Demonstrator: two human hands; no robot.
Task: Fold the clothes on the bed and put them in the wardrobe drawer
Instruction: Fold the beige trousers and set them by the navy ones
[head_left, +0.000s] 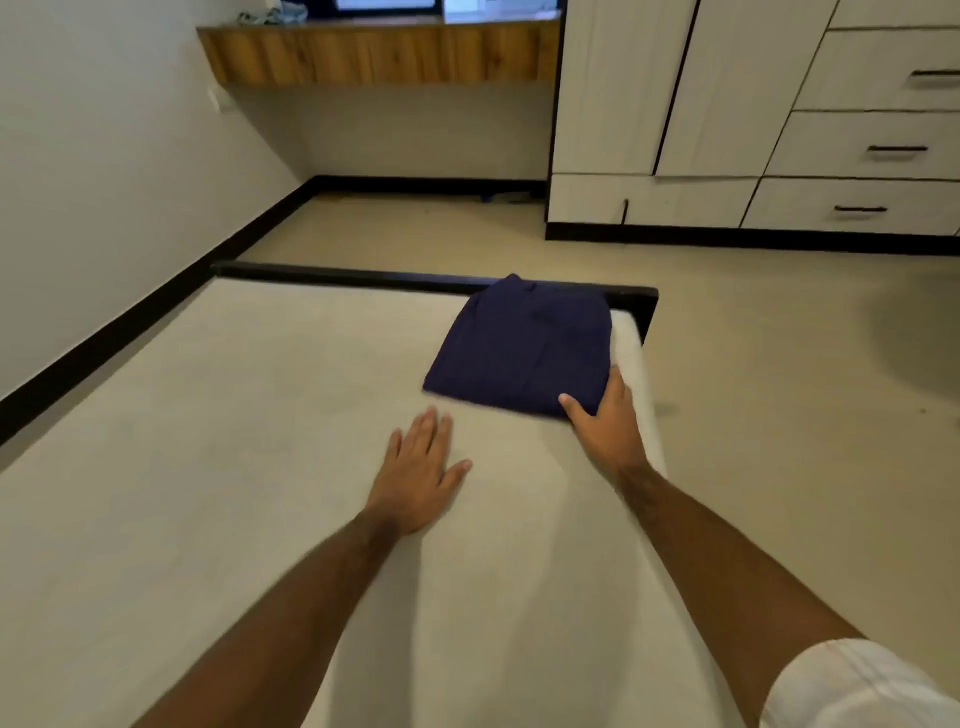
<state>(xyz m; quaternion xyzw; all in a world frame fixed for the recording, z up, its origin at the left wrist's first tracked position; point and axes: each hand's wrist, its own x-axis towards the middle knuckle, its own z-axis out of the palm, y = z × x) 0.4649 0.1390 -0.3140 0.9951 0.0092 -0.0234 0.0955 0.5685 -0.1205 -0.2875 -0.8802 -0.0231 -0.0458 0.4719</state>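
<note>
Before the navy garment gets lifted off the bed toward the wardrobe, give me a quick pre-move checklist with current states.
1. Navy garment folded into a compact rectangle: ok.
2. Right hand grips its near right corner, thumb on top: ok.
3. Left hand supporting the garment: not ok, it lies flat on the mattress, apart.
4. Wardrobe drawers open to receive it: not ok, all closed.
5. Floor path to the wardrobe clear: ok.

Matt navy cloth garment (519, 348), smooth pale mattress (234, 415), wood-grain shelf (379, 54)
</note>
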